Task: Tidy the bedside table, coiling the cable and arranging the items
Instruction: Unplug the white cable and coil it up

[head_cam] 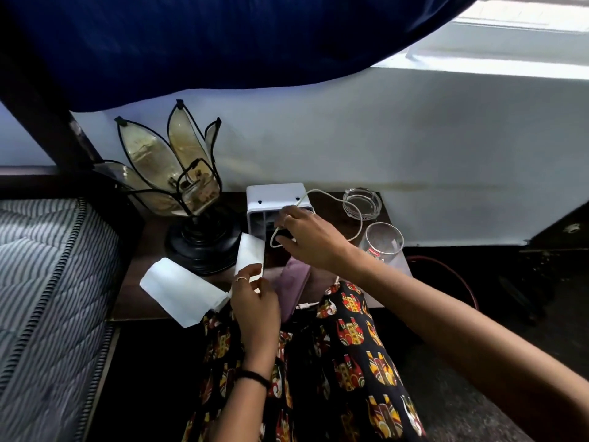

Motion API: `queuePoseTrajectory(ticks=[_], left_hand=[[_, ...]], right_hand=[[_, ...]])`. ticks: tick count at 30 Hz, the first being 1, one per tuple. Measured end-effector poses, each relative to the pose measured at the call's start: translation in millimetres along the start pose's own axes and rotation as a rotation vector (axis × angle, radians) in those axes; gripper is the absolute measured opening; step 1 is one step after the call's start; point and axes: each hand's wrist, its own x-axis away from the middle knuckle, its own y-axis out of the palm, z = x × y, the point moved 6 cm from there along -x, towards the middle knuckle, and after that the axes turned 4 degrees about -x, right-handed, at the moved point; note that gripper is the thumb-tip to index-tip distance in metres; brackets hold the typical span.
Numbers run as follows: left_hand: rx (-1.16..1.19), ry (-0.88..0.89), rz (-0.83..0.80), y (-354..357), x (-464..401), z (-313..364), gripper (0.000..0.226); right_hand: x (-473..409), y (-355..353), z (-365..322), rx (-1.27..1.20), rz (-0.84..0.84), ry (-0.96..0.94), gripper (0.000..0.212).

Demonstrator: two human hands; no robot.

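A dark wooden bedside table (149, 295) holds a petal-shaped glass lamp (188, 193), a white box-shaped device (275, 196), a glass ashtray (363, 202) and a drinking glass (384, 242). A white cable (353, 212) loops from the device past the ashtray, and its plug end (304, 305) lies at the front edge. My right hand (306, 240) pinches the cable in front of the device. My left hand (255, 298) holds a white folded paper (250, 253) upright. Another white paper (181, 290) lies on the table's front left. A purple item (294, 275) shows between my hands.
A striped mattress (47, 282) borders the table on the left. A blue curtain (223, 39) hangs above, and a white wall (414, 148) stands behind. My patterned clothing (350, 346) covers the table's front edge. A red cord (446, 266) lies on the dark floor to the right.
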Motion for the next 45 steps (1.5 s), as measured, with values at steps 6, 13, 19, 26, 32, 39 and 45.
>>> queuePoseTrajectory(ticks=[6, 13, 19, 26, 32, 39, 45], left_hand=[[0.048, -0.016, -0.018, 4.0, 0.3, 7.3, 0.022], [0.102, -0.046, -0.077, 12.9, -2.6, 3.4, 0.021], [0.133, -0.053, -0.111, 22.6, -1.8, 2.8, 0.025], [0.122, -0.06, -0.121, 30.1, -7.4, 0.0, 0.025], [0.136, -0.062, -0.118, 34.6, -10.7, -2.2, 0.023], [0.158, -0.033, -0.125, 41.2, -14.8, -4.6, 0.029], [0.163, -0.019, -0.123, 44.2, -15.6, -9.0, 0.029]], right_hand=[[-66.4, 23.1, 9.9, 0.096, -0.08, 0.146, 0.042], [-88.7, 31.9, 28.8, 0.352, -0.063, 0.252, 0.053], [-111.7, 14.2, 40.1, 0.425, -0.031, 0.191, 0.045], [-152.9, 0.6, 70.8, 0.383, -0.124, 0.261, 0.039], [-187.0, 1.8, 89.9, 0.322, -0.251, 0.322, 0.043], [-204.7, 15.9, 100.3, 0.276, -0.22, 0.296, 0.03], [-211.0, 21.2, 109.8, 0.25, -0.193, 0.279, 0.029]])
